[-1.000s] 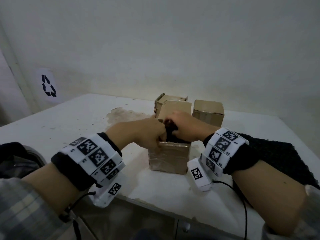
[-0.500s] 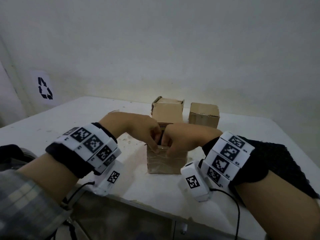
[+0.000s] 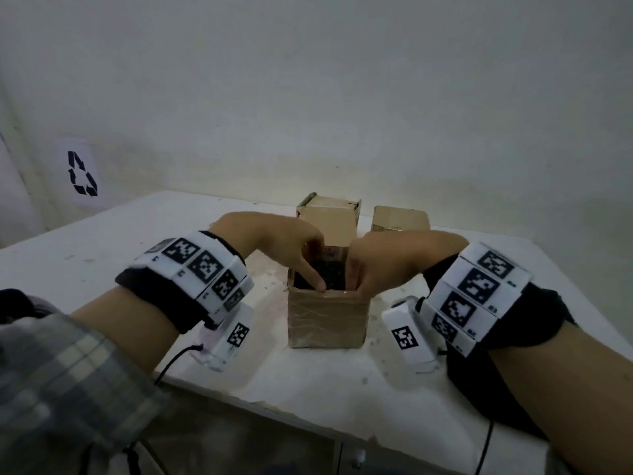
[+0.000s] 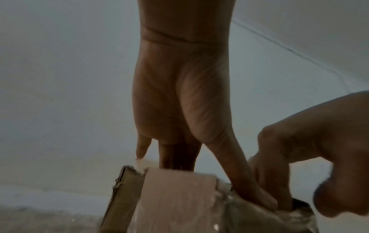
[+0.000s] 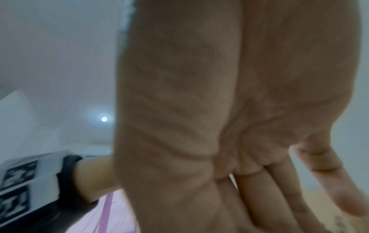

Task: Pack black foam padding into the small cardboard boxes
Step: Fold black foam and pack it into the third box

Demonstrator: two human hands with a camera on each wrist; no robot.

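Pressing foam (image 3: 325,274), both hands (image 3: 274,240) inside box (image 3: 327,320)

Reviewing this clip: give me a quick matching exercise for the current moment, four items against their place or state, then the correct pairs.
Items:
1. black foam padding
2. near cardboard box
3. recycling sign
4. left hand

Places or states:
A. on the wall at far left
B. open-topped, at the front of the white table
C. fingers reaching down into the box
D. down inside the box

Pairs: 1-D, 2-B, 3-A, 4-C
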